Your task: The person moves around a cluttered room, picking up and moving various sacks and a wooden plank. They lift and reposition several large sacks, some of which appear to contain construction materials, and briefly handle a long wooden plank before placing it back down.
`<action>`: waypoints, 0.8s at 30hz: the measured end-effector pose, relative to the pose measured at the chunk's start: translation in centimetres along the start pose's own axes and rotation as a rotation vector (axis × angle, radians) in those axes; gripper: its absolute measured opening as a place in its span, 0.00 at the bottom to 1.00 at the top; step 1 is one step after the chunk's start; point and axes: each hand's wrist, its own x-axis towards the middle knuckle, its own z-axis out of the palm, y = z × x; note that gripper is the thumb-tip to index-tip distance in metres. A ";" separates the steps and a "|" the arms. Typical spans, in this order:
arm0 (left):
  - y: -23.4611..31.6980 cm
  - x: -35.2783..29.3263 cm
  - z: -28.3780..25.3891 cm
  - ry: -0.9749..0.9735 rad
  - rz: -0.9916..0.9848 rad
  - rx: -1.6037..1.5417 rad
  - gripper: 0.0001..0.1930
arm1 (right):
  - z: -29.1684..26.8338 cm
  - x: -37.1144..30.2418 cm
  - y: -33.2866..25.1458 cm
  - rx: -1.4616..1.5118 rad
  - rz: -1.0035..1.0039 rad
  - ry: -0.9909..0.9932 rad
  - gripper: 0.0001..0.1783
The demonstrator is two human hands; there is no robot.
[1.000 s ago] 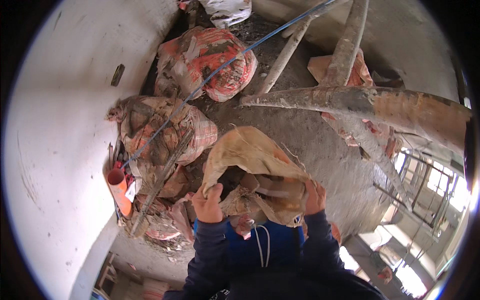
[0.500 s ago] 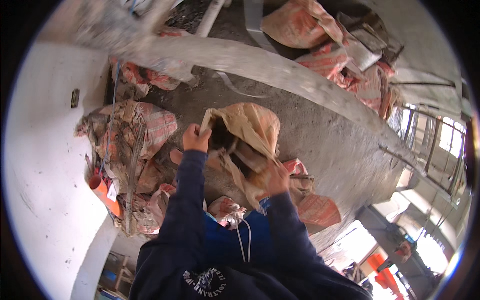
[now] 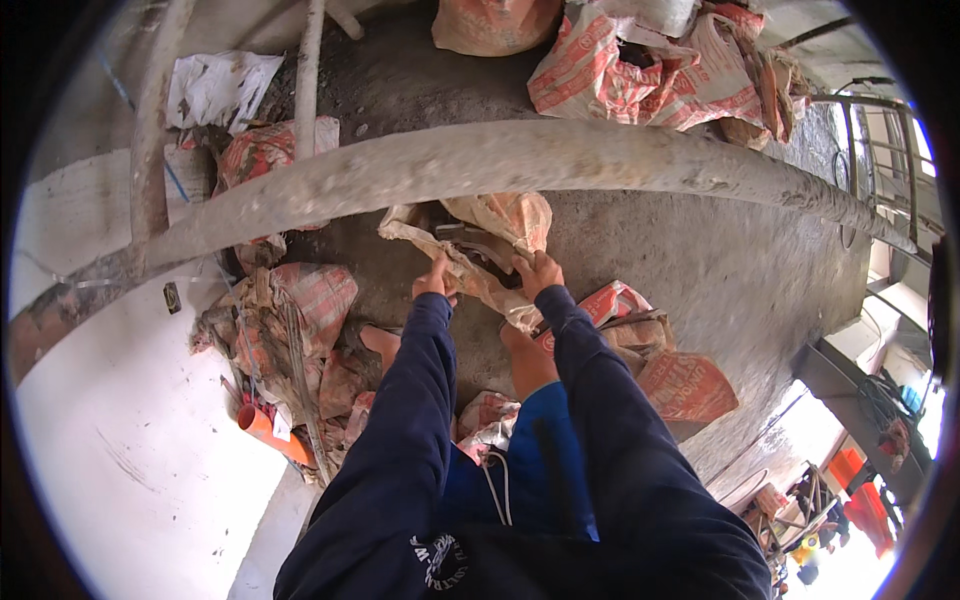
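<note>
A tan, dirt-stained sack (image 3: 512, 216) is in front of me with its mouth spread, and its far part is hidden behind a long pole. My left hand (image 3: 434, 281) is closed on the left, near edge of the mouth. My right hand (image 3: 539, 274) grips the rim on the right. Between the hands, a greyish-brown piece (image 3: 480, 243) shows inside the dark opening; its kind I cannot make out. The near wall of the sack hangs slack toward my bare legs.
A thick, dusty pole (image 3: 560, 155) crosses the view beyond my hands. Red-and-white sacks lie in a far-right pile (image 3: 640, 80), at left (image 3: 315, 300) and at right (image 3: 690, 385). An orange tube (image 3: 272, 432) leans by the white wall (image 3: 150, 430).
The sack's mouth has dropped and now sits farther away, partly behind the pole. Both my arms reach out straighter, and the view has turned. Both hands still grip the sack.
</note>
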 end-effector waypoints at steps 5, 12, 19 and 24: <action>2.3 3.9 1.9 -0.171 -0.030 -0.129 0.14 | 0.4 1.5 1.5 -0.270 -0.211 -0.083 0.14; 4.5 11.2 1.6 -0.193 -0.101 0.018 0.07 | 1.1 2.2 2.3 -0.033 0.208 0.019 0.18; 4.8 13.9 -1.6 -0.270 -0.117 0.102 0.08 | 0.6 1.3 0.8 -0.226 -0.045 0.239 0.12; 6.0 14.9 -3.1 -0.302 -0.096 0.140 0.09 | 0.6 2.2 -0.2 -0.177 0.006 0.212 0.10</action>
